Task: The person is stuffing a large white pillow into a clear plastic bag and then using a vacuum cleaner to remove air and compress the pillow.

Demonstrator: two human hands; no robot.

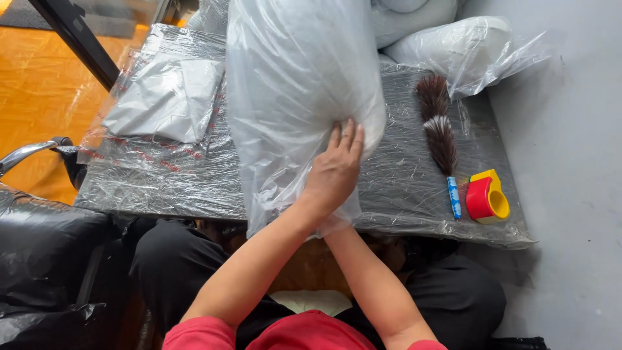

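Head view: pillow in a clear plastic bag (295, 91) stands on the wrapped low table (402, 188), mid-scene, running from near edge to far. It looks light, soft and squashy, its film slippery, so a flat palm or a pinch of the loose near bag end would likely hold best. Left hand (337, 165) presses on it, fingers (346, 139) together, nearly straight. Right hand lies hidden beneath the bag; I cannot tell its grip.
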